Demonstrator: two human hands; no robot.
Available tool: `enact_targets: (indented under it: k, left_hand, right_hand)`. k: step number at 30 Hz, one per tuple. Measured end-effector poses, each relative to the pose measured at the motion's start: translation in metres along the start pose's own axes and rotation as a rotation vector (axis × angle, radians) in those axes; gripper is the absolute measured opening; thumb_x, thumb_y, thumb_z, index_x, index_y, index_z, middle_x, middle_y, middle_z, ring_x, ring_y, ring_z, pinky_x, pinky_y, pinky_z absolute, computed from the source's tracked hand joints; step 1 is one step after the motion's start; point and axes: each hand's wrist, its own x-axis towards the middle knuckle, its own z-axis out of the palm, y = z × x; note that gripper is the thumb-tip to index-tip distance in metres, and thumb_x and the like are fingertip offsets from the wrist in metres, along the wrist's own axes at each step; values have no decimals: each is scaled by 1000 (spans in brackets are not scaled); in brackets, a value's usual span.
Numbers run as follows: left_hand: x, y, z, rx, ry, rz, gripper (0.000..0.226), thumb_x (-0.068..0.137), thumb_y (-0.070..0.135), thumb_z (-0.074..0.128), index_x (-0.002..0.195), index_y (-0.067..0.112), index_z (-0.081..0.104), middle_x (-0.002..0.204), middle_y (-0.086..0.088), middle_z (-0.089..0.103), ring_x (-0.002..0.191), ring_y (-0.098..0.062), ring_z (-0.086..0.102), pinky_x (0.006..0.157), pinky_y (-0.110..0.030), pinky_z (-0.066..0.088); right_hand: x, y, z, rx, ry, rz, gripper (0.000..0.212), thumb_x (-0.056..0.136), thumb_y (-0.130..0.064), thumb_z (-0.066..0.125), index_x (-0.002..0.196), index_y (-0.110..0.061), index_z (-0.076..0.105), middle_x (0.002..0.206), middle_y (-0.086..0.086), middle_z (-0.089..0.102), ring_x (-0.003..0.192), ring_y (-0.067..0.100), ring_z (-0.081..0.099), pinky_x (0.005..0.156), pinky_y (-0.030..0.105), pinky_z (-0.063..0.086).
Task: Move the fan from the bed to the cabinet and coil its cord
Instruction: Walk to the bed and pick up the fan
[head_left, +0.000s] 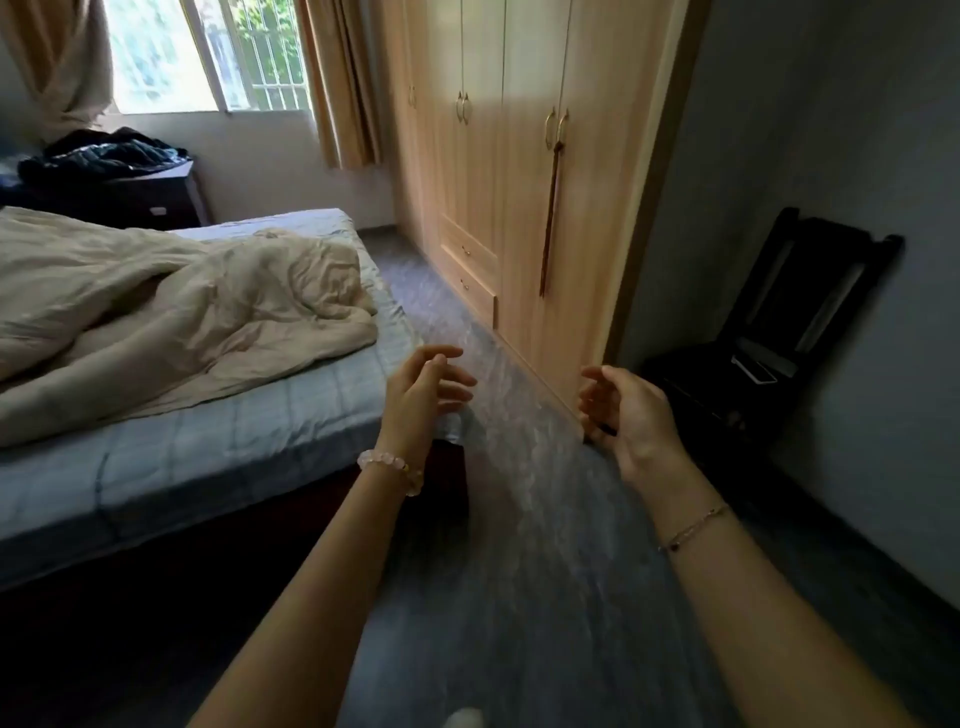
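Note:
No fan or cord shows in this view. The bed (218, 441) fills the left side, with a pale blue quilted cover and a rumpled beige duvet (171, 312) on top. My left hand (423, 389) hovers over the bed's near corner, fingers apart and holding nothing. My right hand (623, 405) is held out over the grey floor beside the wardrobe's near end, fingers curled loosely apart, also with nothing in it. A dark low cabinet (156, 200) stands beyond the bed under the window, with dark clothing (104, 153) heaped on it.
A tall light-wood wardrobe (519, 182) with closed doors and two drawers runs along the right. A dark wooden chair (769, 353) leans against the grey wall at right. A strip of grey floor (493, 519) runs between bed and wardrobe. Curtains frame the window (208, 52).

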Motion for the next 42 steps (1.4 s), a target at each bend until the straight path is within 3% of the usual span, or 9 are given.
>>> enact_targets:
  k: [6,13,23,28,33,37,42]
  left_hand:
    - [94,-25,11,16,-14,-23,23,99,15,34,95,14,57,78,-5,62,68,-15,61,62,-22,51]
    - [214,-54,32,-4,-46,-53,23,98,16,37,103,7,57,77,-5,63,57,-3,63,57,-16,53]
    - [364,-90,77,16,-13,-71,24,99,19,36,100,12,58,80,-6,63,68,-15,62,60,-18,53]
    - [446,-120,106,29,55,-90,24,99,18,35,101,10,58,81,-6,63,70,-17,62,67,-26,52]
    - [544,-135,142,-4,158,-103,24,98,15,36,93,15,60,78,-7,63,63,-13,61,57,-19,51]
    - [608,-143,154,-23,255,-92,26,96,15,39,86,22,62,76,-4,65,56,-6,63,51,-14,49]
    - [684,-162,148,-64,357,-96,25,94,12,41,85,20,63,65,3,68,51,-5,64,47,-14,49]
  right_hand:
    - [88,-2,31,-12,15,23,23,91,-26,48,78,-19,65,72,-1,61,72,15,59,61,27,44]
    - [205,-22,60,-5,49,52,20,91,-26,49,84,-19,65,77,2,61,76,16,60,63,30,48]
    - [377,-38,70,-31,46,34,16,90,-30,52,91,-20,65,82,1,64,83,19,63,71,32,52]
    - [486,-41,72,-57,-17,37,17,86,-34,55,84,-26,69,77,-3,68,84,19,66,65,29,51]
    - [607,-61,71,-89,-144,60,16,87,-33,55,86,-25,69,63,-10,71,81,17,68,62,27,52]
    - [682,-79,87,-52,-241,88,14,89,-22,55,85,-17,67,75,1,68,78,17,65,64,27,54]
    - [764,-85,126,19,-322,117,17,91,-11,50,83,-14,65,75,3,60,72,16,59,69,28,51]
